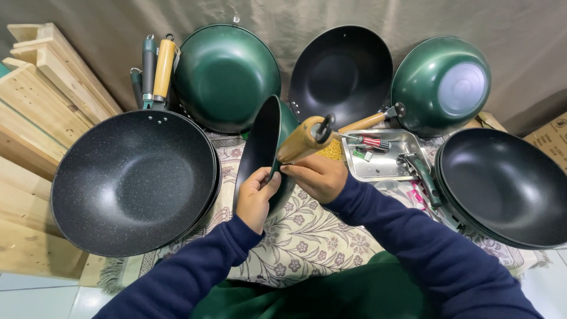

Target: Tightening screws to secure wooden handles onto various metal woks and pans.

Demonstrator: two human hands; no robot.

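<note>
Far left: stacked wooden boards (35,106). Next, a big black speckled wok (134,180) lies open side up on the left edge of the floral cloth (307,236), seemingly stacked on another; its green and wooden handles (156,68) point away. Behind it a green wok (227,77) leans on the grey backdrop (295,18).

Centre: a black-and-green wok (263,150) is held on edge, upright, above the middle of the cloth, with the dark inside facing left. Left hand (255,198) wraps the lower rim, grip clenched on the wok, thumb on the inner face. Right hand (319,176) has its fingers closed at the point where the wooden handle (304,139) meets the wok body; the handle points toward the camera, with a black hanging ring at its end. Both sleeves are dark blue.

Behind centre: a black wok (342,74) leans on the backdrop. Right of the hands: a steel tray (384,168) with small screws and a red-striped tool, just beside yellow bits. Further right a green wok (443,82) leans bottom outward. Far right edge of the cloth: another black wok (508,186), open side up, green handle toward the tray. Cardboard box (552,139) at the far right.
</note>
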